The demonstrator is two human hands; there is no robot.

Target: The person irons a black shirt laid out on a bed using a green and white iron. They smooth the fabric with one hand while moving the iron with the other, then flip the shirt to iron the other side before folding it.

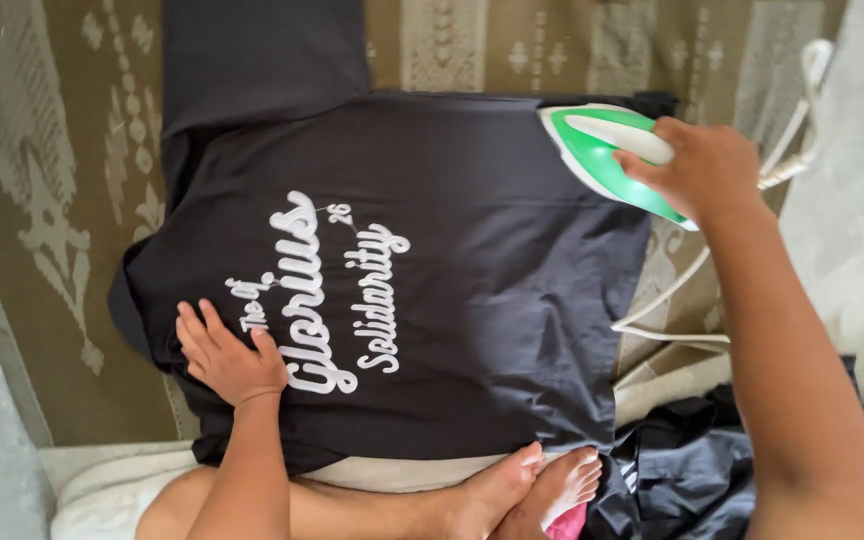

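Bare feet (542,485) are showing at the near edge, just touching the hem of a dark T-shirt (472,300) that is lying spread flat on a patterned olive mat (72,180) on the floor. Right of the feet, a crumpled pile of dark clothes (682,470) is sitting near the right arm. On the near left part of the shirt, the left hand (227,360) is pressing palm down, its fingers (192,335) lying spread and flat on the cloth beside white script lettering, gripping nothing. Farther off at the right, the right hand (702,170) is wrapping its fingers around the handle of a green and white iron (597,140), which is resting on the shirt's far right corner. A white cord (692,275) is trailing from the iron across the mat
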